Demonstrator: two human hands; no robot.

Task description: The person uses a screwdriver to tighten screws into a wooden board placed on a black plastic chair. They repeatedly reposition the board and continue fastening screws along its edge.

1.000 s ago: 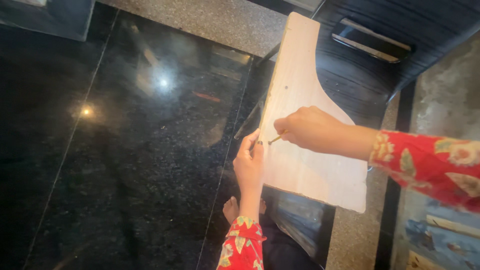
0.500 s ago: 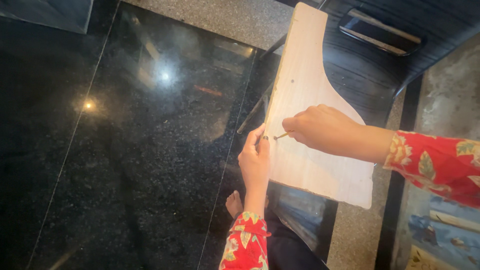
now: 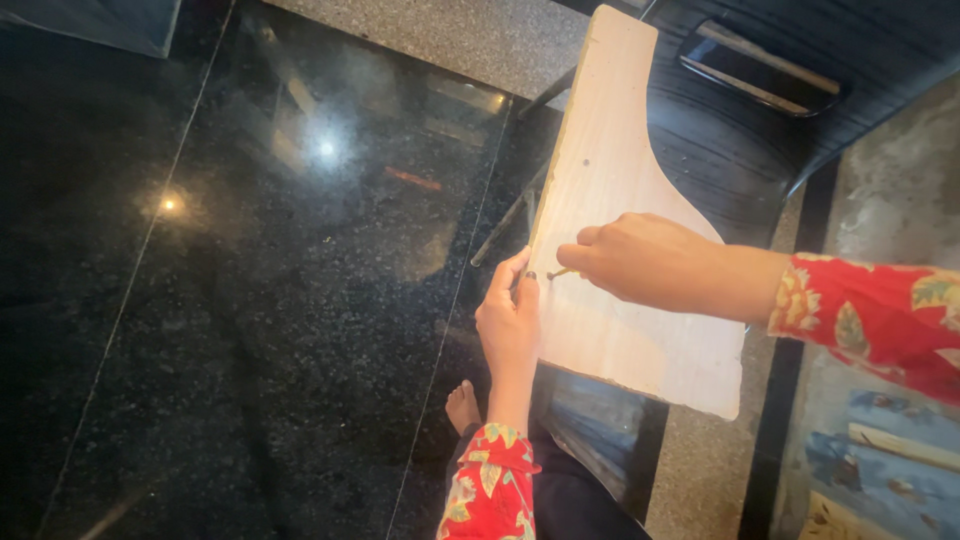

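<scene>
Pale, unfinished wood: a curved board, broad at its near end and narrow at the far end, rests propped over a black chair. The left hand steadies its edge, fingers closed on it. The right hand pinches a small screw against its face. Polished black stone floor lies below.

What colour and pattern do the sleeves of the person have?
Red sleeves with a floral print in yellow, green and white, seen best in the head view.

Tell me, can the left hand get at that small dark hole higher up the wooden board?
Probably yes: the left hand grips the wooden board edge below the hole, and that edge is bare between them.
</scene>
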